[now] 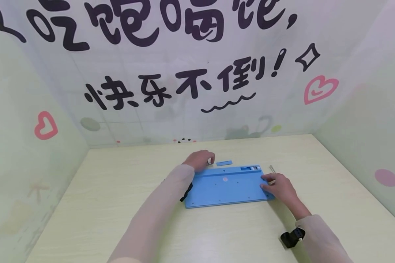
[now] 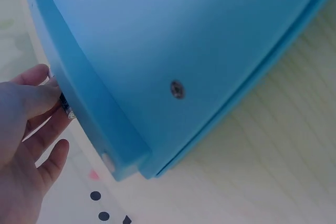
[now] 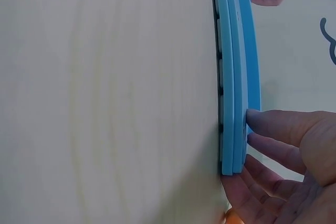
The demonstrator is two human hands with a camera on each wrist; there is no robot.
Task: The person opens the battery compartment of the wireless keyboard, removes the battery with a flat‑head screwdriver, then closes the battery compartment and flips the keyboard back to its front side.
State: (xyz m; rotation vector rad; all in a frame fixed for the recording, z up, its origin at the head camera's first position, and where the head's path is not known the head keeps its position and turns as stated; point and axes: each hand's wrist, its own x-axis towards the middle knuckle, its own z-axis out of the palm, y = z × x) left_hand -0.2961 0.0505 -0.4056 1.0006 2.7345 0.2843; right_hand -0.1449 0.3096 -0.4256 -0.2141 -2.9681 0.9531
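A blue keyboard lies face down on the table, with keys showing along its lower side in the right wrist view. At its raised back edge, the battery compartment is uncovered. Behind the keyboard's far edge, my left hand pinches a small battery, dark and silvery, mostly hidden by fingers. My right hand grips the keyboard's right end, thumb and fingers around the edge. A small blue battery cover lies flat just behind the keyboard.
A thin metallic tool lies beside the right hand, partly hidden by it. Something orange shows under the right fingers. Printed walls stand behind and at both sides of the pale wooden table.
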